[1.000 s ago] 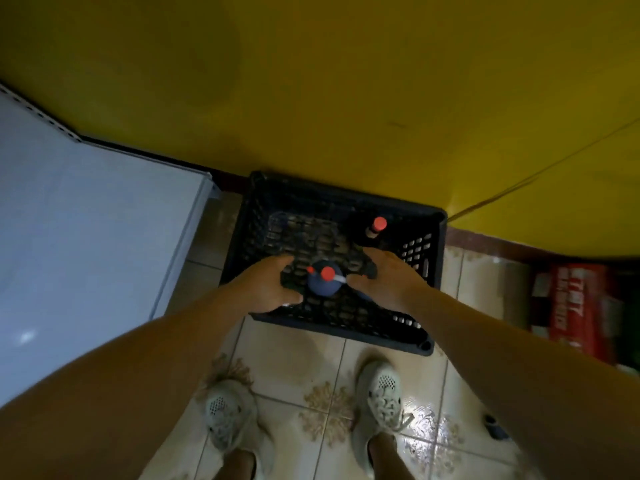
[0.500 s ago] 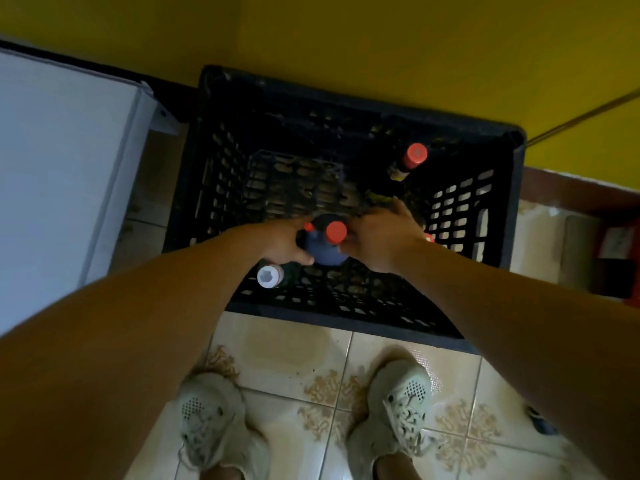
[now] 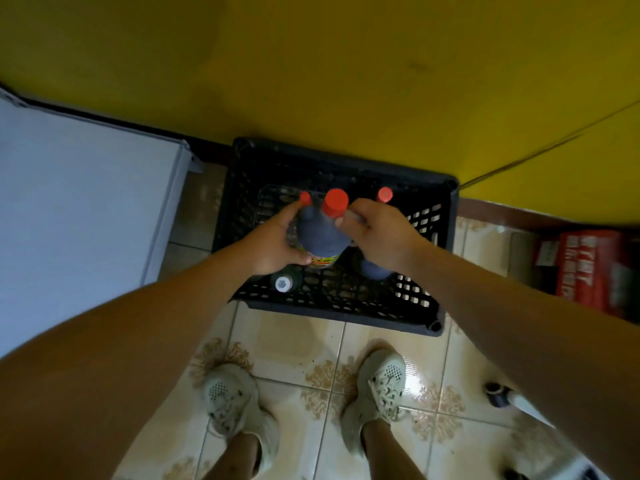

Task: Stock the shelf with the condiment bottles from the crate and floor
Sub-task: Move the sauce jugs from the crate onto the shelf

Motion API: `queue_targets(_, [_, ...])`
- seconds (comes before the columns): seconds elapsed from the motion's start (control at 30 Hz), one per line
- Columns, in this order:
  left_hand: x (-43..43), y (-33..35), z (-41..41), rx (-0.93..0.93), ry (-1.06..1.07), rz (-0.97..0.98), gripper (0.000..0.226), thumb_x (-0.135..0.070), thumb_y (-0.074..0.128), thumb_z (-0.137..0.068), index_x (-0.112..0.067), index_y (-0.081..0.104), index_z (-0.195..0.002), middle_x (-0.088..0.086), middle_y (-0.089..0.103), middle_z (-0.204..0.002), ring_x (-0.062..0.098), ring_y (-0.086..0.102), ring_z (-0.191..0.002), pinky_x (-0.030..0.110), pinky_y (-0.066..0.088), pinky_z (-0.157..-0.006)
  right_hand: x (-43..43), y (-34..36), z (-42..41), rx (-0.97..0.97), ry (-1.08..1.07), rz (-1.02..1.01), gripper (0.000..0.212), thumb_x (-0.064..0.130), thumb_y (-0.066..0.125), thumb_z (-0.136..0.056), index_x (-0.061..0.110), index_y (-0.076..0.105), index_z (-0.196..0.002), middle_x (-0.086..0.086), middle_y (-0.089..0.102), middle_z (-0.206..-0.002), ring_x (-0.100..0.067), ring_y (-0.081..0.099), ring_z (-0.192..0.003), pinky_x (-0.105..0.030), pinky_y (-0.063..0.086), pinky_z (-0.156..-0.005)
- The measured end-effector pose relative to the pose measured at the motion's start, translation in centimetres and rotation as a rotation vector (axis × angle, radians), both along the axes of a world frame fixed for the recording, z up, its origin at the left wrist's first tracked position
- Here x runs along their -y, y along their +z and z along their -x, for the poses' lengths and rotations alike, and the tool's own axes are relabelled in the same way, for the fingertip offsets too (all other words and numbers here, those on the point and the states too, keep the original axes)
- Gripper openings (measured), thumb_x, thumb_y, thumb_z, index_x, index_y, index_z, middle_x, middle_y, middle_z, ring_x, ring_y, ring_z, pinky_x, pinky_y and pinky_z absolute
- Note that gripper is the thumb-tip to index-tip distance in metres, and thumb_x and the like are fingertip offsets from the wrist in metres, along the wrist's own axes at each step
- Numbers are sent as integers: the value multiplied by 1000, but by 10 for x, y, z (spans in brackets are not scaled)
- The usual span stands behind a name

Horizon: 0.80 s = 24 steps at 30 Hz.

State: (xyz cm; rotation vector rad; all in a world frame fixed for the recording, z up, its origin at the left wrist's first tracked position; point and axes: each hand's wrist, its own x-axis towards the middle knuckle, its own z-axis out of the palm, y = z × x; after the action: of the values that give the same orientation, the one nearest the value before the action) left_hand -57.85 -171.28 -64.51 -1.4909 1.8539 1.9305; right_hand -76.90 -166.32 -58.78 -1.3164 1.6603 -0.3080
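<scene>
The big dark bottle [image 3: 322, 233] with the red cap is higher now than a moment ago, when both hands were low down inside the black crate [image 3: 346, 315]. So the lift out has begun, and I think the next job is to carry it to the shelf. The left hand [image 3: 277, 240] curls round the left side of this bottle, thumb on its label. The right hand [image 3: 379, 233] seems to pinch the neck of a second dark bottle [image 3: 372, 270], which hangs under it. Both bottles are over the middle of the crate. In the crate stand a white-capped bottle [image 3: 283, 284] in the near left corner and a red-capped bottle [image 3: 385, 194] at the far side. A small red cap [image 3: 305, 197] peeps by the left fingers, but I cannot tell if that bottle is held.
</scene>
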Motion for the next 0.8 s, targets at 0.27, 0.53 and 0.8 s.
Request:
queue_targets(0.27, [-11,228,-17,-231,203,238,110,-22,83,-68,-50,4,-139,-21,27,-147,6,35,-132,40,41,-105,34,243,-14,98,-119,235,26,28,54,-96,17,50,-73,-1,46,-65,-14,47,-62,-37,43,-61])
queue_targets(0.53, [-18,428,-4,-479,490,338,98,-8,83,-68,-27,25,-145,-4,59,-127,14,63,-109,44,54,-89,37,421,-29,362,-205,463,76,21,66,-88,30,17,-147,-8,52,-127,-12,58,-105,-16,50,-75])
queue_targets(0.8, [-62,555,-11,-523,767,554,95,-15,82,-69,-33,25,-143,4,60,-124,18,64,-105,45,54,-88,32,555,-56,419,-54,606,82,28,60,-92,26,4,-152,-2,32,-151,-9,48,-109,-25,46,-81])
